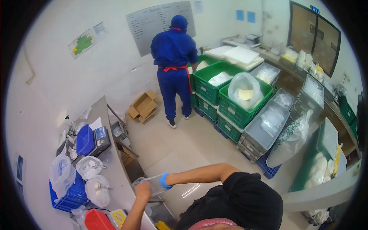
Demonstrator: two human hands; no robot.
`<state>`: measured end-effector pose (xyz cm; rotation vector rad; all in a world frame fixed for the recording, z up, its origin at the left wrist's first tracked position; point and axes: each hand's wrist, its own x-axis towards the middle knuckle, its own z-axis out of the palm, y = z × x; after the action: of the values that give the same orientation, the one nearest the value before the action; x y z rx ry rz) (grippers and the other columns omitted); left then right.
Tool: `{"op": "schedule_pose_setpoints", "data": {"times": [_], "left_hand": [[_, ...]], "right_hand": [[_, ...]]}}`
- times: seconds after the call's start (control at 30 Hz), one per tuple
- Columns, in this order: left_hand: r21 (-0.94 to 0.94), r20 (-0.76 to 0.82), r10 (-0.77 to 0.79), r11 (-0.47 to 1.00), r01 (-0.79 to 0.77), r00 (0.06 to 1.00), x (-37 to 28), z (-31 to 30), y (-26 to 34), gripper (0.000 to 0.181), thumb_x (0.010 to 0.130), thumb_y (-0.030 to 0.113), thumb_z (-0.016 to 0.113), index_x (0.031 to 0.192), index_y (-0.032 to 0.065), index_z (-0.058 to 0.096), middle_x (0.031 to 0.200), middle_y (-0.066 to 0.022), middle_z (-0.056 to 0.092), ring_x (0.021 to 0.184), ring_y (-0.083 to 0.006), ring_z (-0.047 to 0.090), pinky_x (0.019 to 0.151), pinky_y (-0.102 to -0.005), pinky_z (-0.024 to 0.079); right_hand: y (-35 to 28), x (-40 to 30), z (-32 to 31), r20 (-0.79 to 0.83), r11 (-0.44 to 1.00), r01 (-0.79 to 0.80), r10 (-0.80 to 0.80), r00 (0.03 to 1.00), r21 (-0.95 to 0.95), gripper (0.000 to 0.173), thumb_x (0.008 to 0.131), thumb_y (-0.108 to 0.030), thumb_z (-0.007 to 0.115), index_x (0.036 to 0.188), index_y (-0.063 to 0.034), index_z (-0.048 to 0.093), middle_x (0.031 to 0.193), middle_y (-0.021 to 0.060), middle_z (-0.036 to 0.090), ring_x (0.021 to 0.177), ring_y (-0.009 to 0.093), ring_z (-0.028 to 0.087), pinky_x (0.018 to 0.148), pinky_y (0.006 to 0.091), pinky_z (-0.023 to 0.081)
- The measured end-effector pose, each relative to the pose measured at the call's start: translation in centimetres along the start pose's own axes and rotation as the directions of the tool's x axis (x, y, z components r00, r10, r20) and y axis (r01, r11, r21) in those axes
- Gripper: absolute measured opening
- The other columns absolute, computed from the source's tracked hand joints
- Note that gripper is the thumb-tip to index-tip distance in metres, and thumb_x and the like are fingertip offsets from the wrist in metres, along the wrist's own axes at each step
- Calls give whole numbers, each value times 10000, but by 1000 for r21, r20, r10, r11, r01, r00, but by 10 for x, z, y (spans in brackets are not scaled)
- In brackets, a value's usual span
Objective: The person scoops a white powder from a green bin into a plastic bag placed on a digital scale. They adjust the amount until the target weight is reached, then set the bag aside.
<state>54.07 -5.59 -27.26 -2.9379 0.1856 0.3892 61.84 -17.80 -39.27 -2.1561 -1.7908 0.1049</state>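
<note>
My left hand (143, 190) is closed in a fist on a sheet or bag of clear plastic (156, 184) beside the table edge. The plastic stretches from that fist to my right hand (165, 181), where a blue band or glove cuff circles the wrist. The fingers of my right hand are hidden or blurred, so their grip does not show. Both hands are close together near the grey table (119, 178). On its top are two knotted clear bags with white contents (99, 191) and a blue crate (69, 197) lined with clear plastic.
A weighing scale (101, 138) with a blue tray (85, 140) and a red tray (97, 220) are on the table. A co-worker in blue (175, 49) stands by stacked green crates (208, 90). An open cardboard box (143, 106) and a white sack (290, 141) are on the far side.
</note>
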Motion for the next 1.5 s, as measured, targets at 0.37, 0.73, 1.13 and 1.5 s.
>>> {"op": "schedule_pose_setpoints", "data": {"times": [0.37, 0.73, 1.13, 1.5], "left_hand": [[-217, 246, 399, 911, -351, 883, 136, 174, 492, 251, 847, 236, 523, 952, 78, 687, 958, -125, 689, 877, -288, 672, 734, -444, 525], [-162, 457, 492, 865, -475, 741, 142, 146, 564, 322, 878, 258, 488, 1063, 45, 643, 1020, -168, 667, 932, -308, 661, 755, -439, 533], [-212, 472, 352, 935, -284, 808, 123, 129, 539, 326, 895, 193, 444, 1140, 50, 604, 1065, -161, 657, 985, -300, 648, 795, -438, 524], [-288, 392, -224, 891, 350, 892, 125, 158, 393, 254, 871, 205, 519, 1022, 96, 692, 990, -100, 690, 891, -274, 681, 637, -417, 555]], "right_hand": [[58, -485, 58, 530, 325, -922, 754, 387, 210, 605, 831, -536, 534, 1325, -187, 506, 1384, 73, 478, 1263, 256, 457, 1048, 383, 347], [53, -579, 177, 454, 220, -895, 800, 393, 387, 570, 835, -521, 523, 1272, -157, 552, 1357, 108, 496, 1236, 276, 483, 1027, 392, 378], [69, -567, 134, 664, 295, -889, 591, 458, 351, 570, 875, -500, 465, 1334, -164, 499, 1426, 87, 426, 1310, 268, 397, 1082, 352, 308], [53, -373, 45, 531, 754, -615, 431, 729, 231, 523, 819, -441, 575, 1248, -141, 575, 1296, 129, 543, 1206, 290, 502, 1004, 388, 396]]}}
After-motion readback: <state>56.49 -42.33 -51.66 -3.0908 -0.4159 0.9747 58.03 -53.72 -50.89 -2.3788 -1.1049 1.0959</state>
